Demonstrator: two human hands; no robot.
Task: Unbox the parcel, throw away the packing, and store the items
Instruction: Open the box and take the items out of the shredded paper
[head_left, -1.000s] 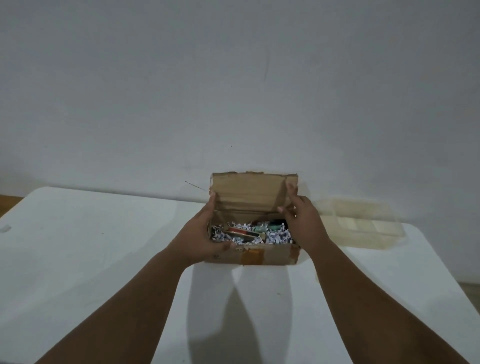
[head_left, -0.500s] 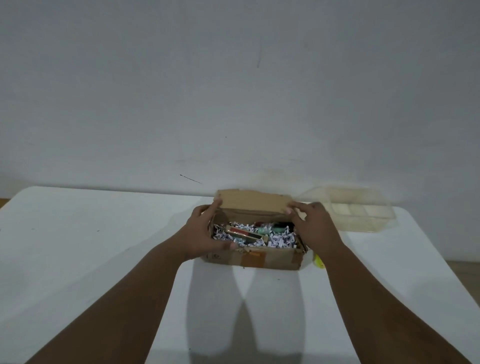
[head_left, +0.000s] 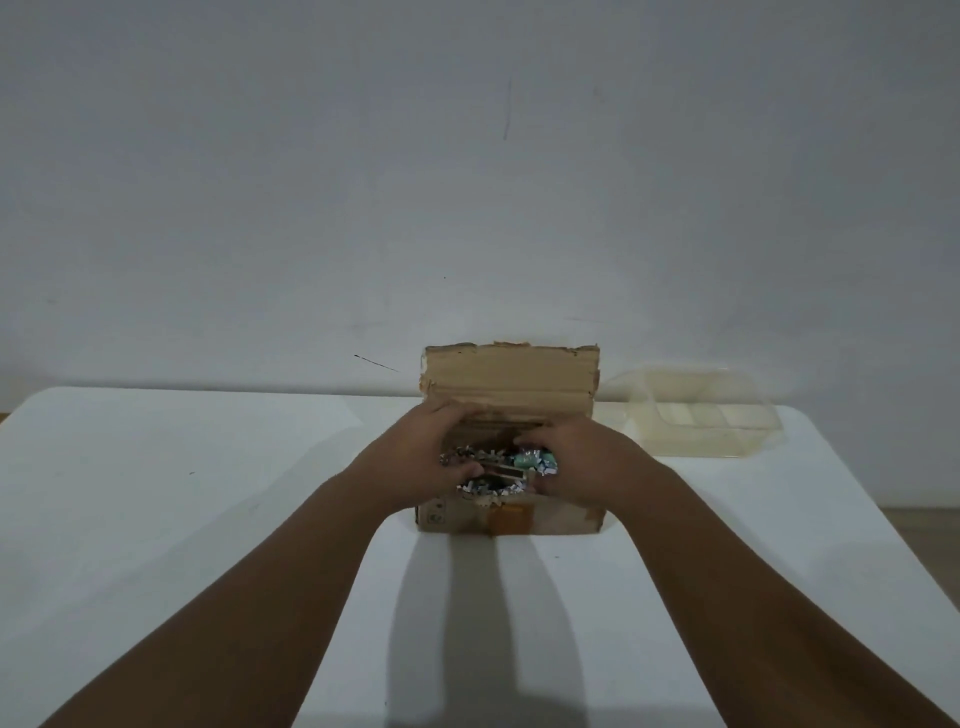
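White table (head_left: 156, 519), open worn cardboard box (head_left: 509, 384), shredded paper (head_left: 467, 457) inside

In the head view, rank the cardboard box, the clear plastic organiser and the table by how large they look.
1. White table, far the largest.
2. Cardboard box, with its flap raised.
3. Clear plastic organiser. It sits farther back than the box front, so the order of these two is unsure.

White table (head_left: 156, 519) fills lower frame; open cardboard box (head_left: 550, 519) sits centre w/ flap up, clear plastic organiser (head_left: 701, 431) at upper right, near box
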